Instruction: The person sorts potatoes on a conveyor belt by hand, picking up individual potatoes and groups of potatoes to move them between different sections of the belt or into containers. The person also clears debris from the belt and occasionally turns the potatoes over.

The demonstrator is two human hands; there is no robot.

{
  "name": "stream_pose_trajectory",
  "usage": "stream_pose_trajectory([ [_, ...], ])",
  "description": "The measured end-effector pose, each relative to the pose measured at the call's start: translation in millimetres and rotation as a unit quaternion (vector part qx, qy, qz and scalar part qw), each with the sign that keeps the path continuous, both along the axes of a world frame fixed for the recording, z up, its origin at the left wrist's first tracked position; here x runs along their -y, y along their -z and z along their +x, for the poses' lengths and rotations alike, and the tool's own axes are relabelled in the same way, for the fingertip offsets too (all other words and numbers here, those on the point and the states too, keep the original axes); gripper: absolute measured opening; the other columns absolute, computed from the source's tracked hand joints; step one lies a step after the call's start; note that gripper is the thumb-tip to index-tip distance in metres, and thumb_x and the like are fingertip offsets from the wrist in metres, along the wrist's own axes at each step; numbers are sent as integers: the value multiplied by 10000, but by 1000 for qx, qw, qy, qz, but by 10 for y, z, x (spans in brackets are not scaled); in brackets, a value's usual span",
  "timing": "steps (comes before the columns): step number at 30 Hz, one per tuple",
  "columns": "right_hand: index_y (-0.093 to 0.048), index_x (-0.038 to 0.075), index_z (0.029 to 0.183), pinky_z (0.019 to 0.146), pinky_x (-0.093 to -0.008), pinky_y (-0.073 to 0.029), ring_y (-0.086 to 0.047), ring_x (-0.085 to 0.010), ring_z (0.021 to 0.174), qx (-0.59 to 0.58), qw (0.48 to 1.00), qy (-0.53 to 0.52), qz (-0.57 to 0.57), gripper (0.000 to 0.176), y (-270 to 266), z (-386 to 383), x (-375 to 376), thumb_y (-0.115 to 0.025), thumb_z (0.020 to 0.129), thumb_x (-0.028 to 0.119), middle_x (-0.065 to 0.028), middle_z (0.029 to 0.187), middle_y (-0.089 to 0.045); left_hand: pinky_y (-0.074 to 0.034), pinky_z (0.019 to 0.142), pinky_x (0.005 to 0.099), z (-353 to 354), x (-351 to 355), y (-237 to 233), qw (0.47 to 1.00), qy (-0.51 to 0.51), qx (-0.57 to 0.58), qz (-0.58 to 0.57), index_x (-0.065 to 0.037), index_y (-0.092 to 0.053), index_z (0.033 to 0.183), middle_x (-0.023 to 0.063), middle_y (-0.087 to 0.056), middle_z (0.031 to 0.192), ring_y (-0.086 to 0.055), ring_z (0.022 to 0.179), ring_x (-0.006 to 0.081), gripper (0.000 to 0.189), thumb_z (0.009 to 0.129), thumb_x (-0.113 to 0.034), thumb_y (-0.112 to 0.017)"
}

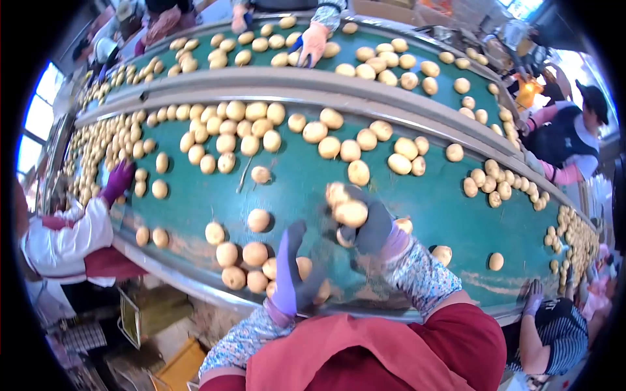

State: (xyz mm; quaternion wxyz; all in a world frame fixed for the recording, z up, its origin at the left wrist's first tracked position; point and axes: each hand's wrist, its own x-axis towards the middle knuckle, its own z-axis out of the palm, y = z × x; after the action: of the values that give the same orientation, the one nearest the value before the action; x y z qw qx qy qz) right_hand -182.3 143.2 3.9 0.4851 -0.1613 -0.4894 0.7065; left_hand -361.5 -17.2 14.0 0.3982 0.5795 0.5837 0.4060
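My right hand (370, 225), in a grey and purple glove, is closed around potatoes (351, 213) just above the green conveyor belt (300, 186). At least two show at its fingers, and the palm is hidden. Close to my body, my left hand (297, 274) wears the same kind of glove, its thumb and fingers spread apart. Several potatoes (255, 254) lie to its left, and others are partly covered behind its fingers. A thin stalk-like piece (245, 174) lies on the belt beyond, near a single brownish potato (261, 174).
A metal divider (313, 81) separates this belt from a second potato belt, where a co-worker's gloved hand (314, 44) reaches in. On the left, another person's purple-gloved hand (119, 180) touches potatoes. A further gloved hand (533, 298) rests at the right edge. The metal rim (189, 280) runs before me.
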Motion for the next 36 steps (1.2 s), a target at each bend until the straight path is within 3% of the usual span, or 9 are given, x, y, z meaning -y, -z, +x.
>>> stream_pose_trajectory([
  [3,-519,57,1199,902,-411,-520,-571,-266,1028,60,982,176,-32,271,-445,124,-851,-557,999,236,-124,1160,-569,-401,1037,520,-194,138,353,962,114,-221,115,-14,-486,1351,200,-527,1321,-525,1192,388,624,847,-305,-713],
  [6,-382,77,1426,995,-478,-523,-532,-406,1262,-283,856,296,-316,536,-520,283,-1545,-573,992,326,-258,1354,-486,-401,1026,531,-400,57,59,899,284,-303,138,-112,-634,1140,102,-594,1264,-527,1228,362,327,847,-251,-668],
  [10,-415,48,1467,1033,-431,-459,-543,-297,1249,166,875,415,-185,599,-276,527,-1011,-655,955,247,-208,1416,-483,-391,1038,545,-985,164,326,886,223,-385,129,-168,-680,1046,51,-620,1243,-539,1226,336,261,789,-217,-682],
  [16,-577,9,1316,987,-426,-478,-605,-355,1132,709,476,518,40,524,796,2162,723,-726,895,283,-197,1228,-634,-406,1025,514,-2485,-270,591,901,163,-387,106,-143,-647,1178,149,-585,1298,-510,1246,387,397,789,-215,-678],
  [18,-569,-13,1326,976,-383,-485,-601,-273,1138,434,693,520,-248,499,1063,2382,1255,-670,958,308,-154,1242,-632,-407,1033,497,-2951,-508,374,866,13,-486,117,-93,-614,1239,188,-548,1339,-502,1243,413,432,819,-179,-662],
  [22,-552,-48,1345,938,-318,-476,-581,-176,1074,400,741,513,-167,498,788,1606,1365,-645,988,286,-112,1223,-625,-394,1070,473,-3420,-739,261,844,-174,-484,153,-2,-557,1312,254,-495,1396,-483,1244,459,506,842,-141,-684],
  [27,-545,8,1345,895,-301,-481,-569,-156,1058,312,806,489,-117,385,754,-338,688,-593,1004,181,-65,1108,-639,-414,1042,537,-2640,-533,155,930,189,-230,215,-39,-601,1224,232,-585,1240,-530,1183,464,444,789,-114,-652],
  [31,-545,30,1368,1054,-368,-415,-537,-224,1217,379,887,258,49,413,657,-2210,822,-513,1029,263,-120,1268,-600,-386,1087,525,-2290,-166,148,819,498,-174,227,-61,-538,1358,202,-525,1374,-490,1287,412,615,765,-163,-667],
  [36,-534,46,1393,1156,-409,-355,-474,-296,1356,456,845,175,217,389,328,-2736,300,-439,1040,181,-184,1417,-531,-418,1041,509,-2889,-290,155,858,450,-201,145,-53,-562,1329,194,-524,1383,-502,1250,415,570,774,-132,-665],
])
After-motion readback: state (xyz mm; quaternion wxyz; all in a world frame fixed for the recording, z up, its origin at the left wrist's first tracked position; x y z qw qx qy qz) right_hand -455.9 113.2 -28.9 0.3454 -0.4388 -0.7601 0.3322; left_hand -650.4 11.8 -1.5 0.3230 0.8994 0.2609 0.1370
